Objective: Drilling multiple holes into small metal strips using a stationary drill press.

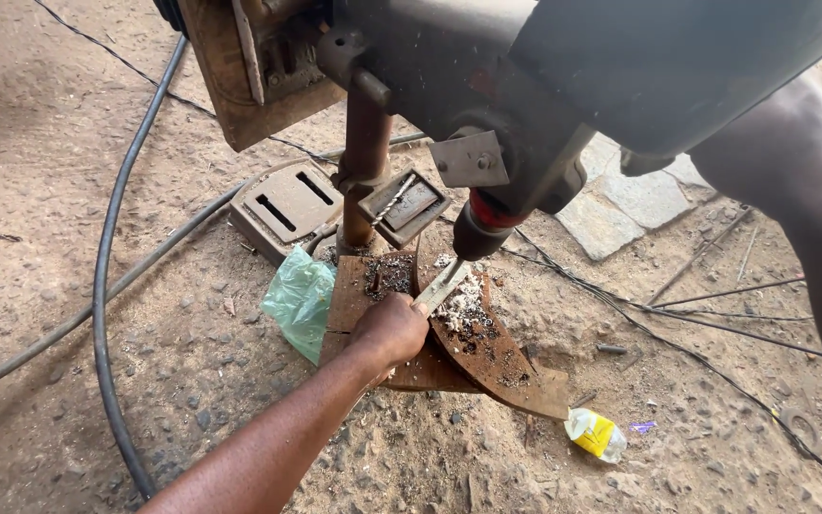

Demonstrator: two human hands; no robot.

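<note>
- Left hand [390,328]: fingers curled shut round a flat light metal strip [441,284], pinching its near end; strip runs up-right to just below the drill chuck [476,234].
- Strip lies over the rusty curved plate [487,347], which rests on a brown wooden board [354,295]; pale shavings and dark swarf are scattered on both, thickest beside the strip.
- Chuck w/ red band hangs from the grey drill press head [544,67]; tip just above the strip, contact can't be told.
- Right arm [811,190] comes in from the right edge and goes up behind the press head; right hand is hidden, so fingers open or closed: can't tell.
- Rusty column [365,152] stands behind the board; small square press table [403,205] clamped to it, w/ a twist bit lying on top.
- Slotted metal base [287,205] on the ground left of the column.
- Green plastic bag [302,300] touching the board's left edge.
- Yellow wrapper [596,433] on the dirt, near the plate's right tip.
- Black cable [102,286] loops across the sandy ground at left; thin wires and rods lie at right, stone slabs [620,205] beyond.
</note>
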